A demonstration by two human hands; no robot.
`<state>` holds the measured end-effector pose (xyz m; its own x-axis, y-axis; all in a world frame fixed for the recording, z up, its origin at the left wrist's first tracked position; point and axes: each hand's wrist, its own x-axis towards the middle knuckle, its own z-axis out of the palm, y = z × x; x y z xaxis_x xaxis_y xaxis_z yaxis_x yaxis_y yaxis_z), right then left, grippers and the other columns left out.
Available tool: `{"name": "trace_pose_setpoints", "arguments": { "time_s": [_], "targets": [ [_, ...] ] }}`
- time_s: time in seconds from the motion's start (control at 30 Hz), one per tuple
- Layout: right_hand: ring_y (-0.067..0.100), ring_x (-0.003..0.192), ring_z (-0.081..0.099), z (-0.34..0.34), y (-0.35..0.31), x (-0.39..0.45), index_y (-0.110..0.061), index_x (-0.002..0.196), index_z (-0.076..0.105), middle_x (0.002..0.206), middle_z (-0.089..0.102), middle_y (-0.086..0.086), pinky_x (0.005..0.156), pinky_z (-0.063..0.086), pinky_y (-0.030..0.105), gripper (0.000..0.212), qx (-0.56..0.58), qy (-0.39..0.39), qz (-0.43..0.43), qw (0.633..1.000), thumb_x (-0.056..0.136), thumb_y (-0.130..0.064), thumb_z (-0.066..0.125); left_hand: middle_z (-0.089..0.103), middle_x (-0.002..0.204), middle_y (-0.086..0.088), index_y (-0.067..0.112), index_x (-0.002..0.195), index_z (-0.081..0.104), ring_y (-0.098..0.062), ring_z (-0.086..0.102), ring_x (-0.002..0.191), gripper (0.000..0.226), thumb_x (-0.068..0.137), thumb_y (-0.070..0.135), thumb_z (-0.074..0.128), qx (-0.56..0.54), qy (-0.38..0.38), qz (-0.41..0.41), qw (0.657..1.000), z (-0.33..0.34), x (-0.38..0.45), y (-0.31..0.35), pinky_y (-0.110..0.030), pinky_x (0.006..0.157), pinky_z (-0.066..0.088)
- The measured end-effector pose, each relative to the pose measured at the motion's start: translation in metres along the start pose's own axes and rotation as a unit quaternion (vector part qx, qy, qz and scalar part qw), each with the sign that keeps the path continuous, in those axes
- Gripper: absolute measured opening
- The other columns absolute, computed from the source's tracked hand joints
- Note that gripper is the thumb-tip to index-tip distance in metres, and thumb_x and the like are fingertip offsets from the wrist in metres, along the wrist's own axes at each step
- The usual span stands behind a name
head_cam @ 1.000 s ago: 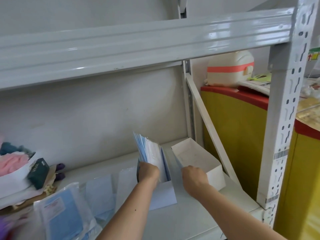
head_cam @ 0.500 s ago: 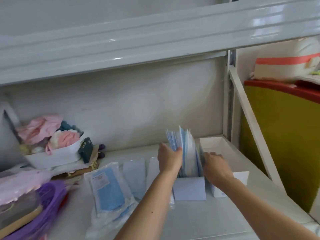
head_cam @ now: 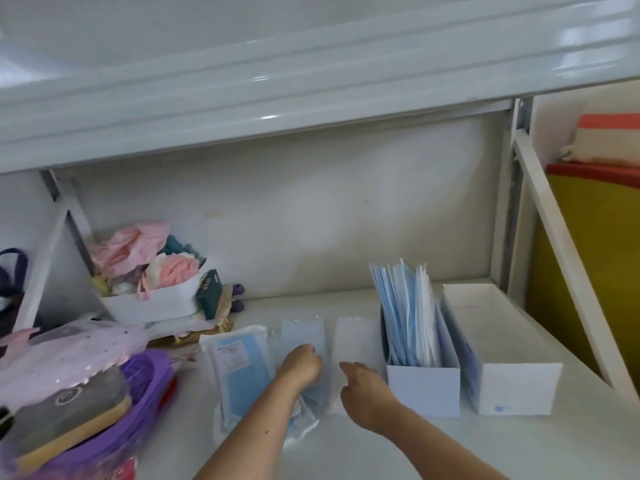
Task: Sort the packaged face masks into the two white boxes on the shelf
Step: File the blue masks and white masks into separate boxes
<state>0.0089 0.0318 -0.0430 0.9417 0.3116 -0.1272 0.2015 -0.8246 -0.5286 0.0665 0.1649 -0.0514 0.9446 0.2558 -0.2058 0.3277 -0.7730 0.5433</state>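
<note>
With both hands off stuffed left box point(head_cam: 423, 382), stack stands alone. Left hand point(head_cam: 302, 363) curls on blue packet point(head_cam: 304, 336); right hand point(head_cam: 363, 382), fingers loose, holds nothing, beside pale packet point(head_cam: 356, 336). Right box point(head_cam: 516, 382) looks near-empty; loose packets remain.

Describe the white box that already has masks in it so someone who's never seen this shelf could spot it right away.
On the lower shelf, look toward the right end, where two white boxes stand side by side. The full box is the left of the pair, nearest the hands. Blue and white masks stand upright out of its top; the right box shows none.
</note>
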Motion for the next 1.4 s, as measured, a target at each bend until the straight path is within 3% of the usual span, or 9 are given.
{"name": "trace_pose_setpoints", "arguments": {
  "time_s": [0.47, 0.53, 0.73, 0.83, 0.93, 1.0, 1.1, 1.23, 1.4],
  "targets": [
    [0.03, 0.131, 0.033, 0.018, 0.01, 0.034, -0.019, 0.137, 0.034, 0.143, 0.031, 0.012, 0.106, 0.036, 0.038, 0.044, 0.011, 0.078, 0.159, 0.984, 0.093, -0.009, 0.035, 0.047, 0.138, -0.011, 0.01, 0.131, 0.05, -0.03, 0.045, 0.127, 0.042, 0.093, 0.021, 0.035, 0.074, 0.047, -0.155, 0.984, -0.012, 0.044, -0.012, -0.035, 0.105, 0.037],
    [0.035, 0.134, 0.029, 0.02, 0.014, 0.036, -0.021, 0.141, 0.027, 0.148, 0.022, 0.017, 0.108, 0.032, 0.039, 0.051, 0.041, 0.063, 0.19, 0.979, 0.092, -0.013, 0.038, 0.04, 0.141, -0.007, 0.015, 0.134, 0.046, -0.031, 0.038, 0.13, 0.042, 0.093, 0.021, 0.038, 0.099, 0.027, -0.172, 0.98, -0.012, 0.047, -0.009, -0.037, 0.107, 0.033],
    [0.031, 0.122, 0.045, 0.012, 0.02, 0.043, -0.026, 0.146, 0.011, 0.134, 0.043, 0.012, 0.102, 0.041, 0.042, 0.081, 0.144, 0.034, 0.239, 0.96, 0.079, -0.035, 0.054, 0.041, 0.141, -0.005, 0.02, 0.135, 0.042, -0.031, 0.035, 0.13, 0.045, 0.092, 0.028, 0.035, 0.133, 0.021, -0.117, 0.984, 0.0, 0.052, -0.009, -0.043, 0.106, 0.033],
    [0.025, 0.119, 0.042, 0.008, 0.018, 0.048, -0.022, 0.134, 0.025, 0.117, 0.046, 0.006, 0.101, 0.034, 0.036, 0.053, 0.196, 0.037, 0.297, 0.934, 0.09, -0.045, 0.042, 0.036, 0.144, -0.009, 0.018, 0.139, 0.036, -0.03, 0.031, 0.133, 0.047, 0.093, 0.029, 0.035, 0.106, 0.056, -0.111, 0.987, -0.001, 0.053, -0.011, -0.045, 0.107, 0.031],
    [0.02, 0.095, 0.043, 0.007, 0.012, 0.045, -0.015, 0.089, 0.033, 0.082, 0.037, 0.001, 0.086, 0.031, 0.027, 0.024, 0.316, 0.083, 0.342, 0.881, 0.095, -0.038, 0.037, 0.008, 0.156, -0.02, 0.012, 0.15, 0.009, -0.041, 0.013, 0.142, 0.071, 0.093, 0.034, 0.044, 0.117, 0.049, -0.182, 0.975, -0.001, 0.053, -0.01, -0.048, 0.115, 0.022],
    [0.022, 0.103, 0.049, 0.007, 0.011, 0.046, -0.015, 0.101, 0.037, 0.092, 0.04, 0.002, 0.093, 0.039, 0.028, 0.026, 0.331, 0.083, 0.345, 0.875, 0.088, -0.035, 0.046, 0.004, 0.156, -0.023, 0.01, 0.151, -0.001, -0.043, 0.012, 0.143, 0.09, 0.088, 0.043, 0.054, 0.115, 0.038, -0.202, 0.972, -0.002, 0.052, -0.008, -0.047, 0.116, 0.02],
    [0.025, 0.104, 0.056, 0.004, 0.011, 0.05, -0.008, 0.11, 0.048, 0.106, 0.054, 0.007, 0.097, 0.047, 0.033, 0.04, 0.357, 0.053, 0.352, 0.864, 0.08, -0.031, 0.061, 0.027, 0.15, -0.015, 0.01, 0.149, 0.011, -0.034, 0.03, 0.136, 0.107, 0.07, 0.053, 0.069, 0.113, 0.048, -0.189, 0.974, -0.004, 0.053, -0.008, -0.041, 0.112, 0.03],
    [0.03, 0.1, 0.057, 0.002, 0.008, 0.055, -0.009, 0.105, 0.048, 0.11, 0.056, 0.013, 0.092, 0.05, 0.038, 0.049, 0.399, 0.052, 0.342, 0.849, 0.066, -0.028, 0.07, 0.034, 0.139, -0.01, 0.011, 0.137, 0.031, -0.028, 0.033, 0.131, 0.097, 0.062, 0.053, 0.076, 0.072, 0.054, -0.19, 0.978, -0.009, 0.055, -0.014, -0.036, 0.107, 0.036],
    [0.023, 0.09, 0.047, 0.003, 0.005, 0.054, -0.006, 0.111, 0.033, 0.105, 0.044, 0.01, 0.079, 0.041, 0.032, 0.035, 0.439, 0.093, 0.289, 0.845, 0.086, -0.011, 0.058, 0.047, 0.134, -0.008, 0.017, 0.129, 0.044, -0.028, 0.042, 0.125, 0.084, 0.06, 0.052, 0.075, 0.083, 0.044, -0.16, 0.983, -0.012, 0.055, -0.015, -0.036, 0.101, 0.039]
  ]
}}
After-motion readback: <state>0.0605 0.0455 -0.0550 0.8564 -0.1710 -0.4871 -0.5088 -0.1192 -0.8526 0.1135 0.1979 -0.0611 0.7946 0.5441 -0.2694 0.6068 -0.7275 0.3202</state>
